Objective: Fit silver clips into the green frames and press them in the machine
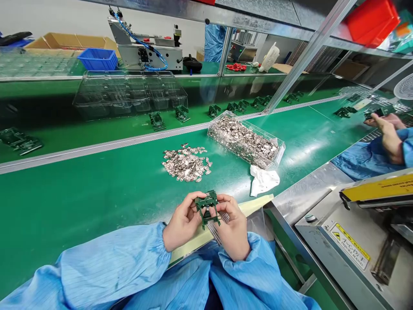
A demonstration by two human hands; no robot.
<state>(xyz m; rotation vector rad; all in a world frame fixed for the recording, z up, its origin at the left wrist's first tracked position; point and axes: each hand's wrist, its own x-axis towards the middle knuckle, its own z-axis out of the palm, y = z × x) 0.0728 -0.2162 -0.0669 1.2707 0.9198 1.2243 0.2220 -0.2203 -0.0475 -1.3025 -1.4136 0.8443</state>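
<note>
Both hands hold a small dark green plastic frame [207,201] above the near edge of the green worktop. My left hand [183,224] pinches its left side with thumb and fingers, and my right hand [232,228] grips its right side. Beneath the right fingers shows a ridged, silvery strip [214,232]; I cannot tell whether the hand holds it. Just beyond the hands lies a loose pile of small metal pieces [187,163]. More of these pieces fill a clear plastic box [280,153] to the right, with a crumpled white tissue [263,180] beside it.
Similar green frames [157,121] sit on the conveyor behind a metal rail [145,137]. A clear tray [129,92] stands there too. At right, a co-worker's hands [389,131] handle a dark part. A machine with a warning label [350,245] stands near my right.
</note>
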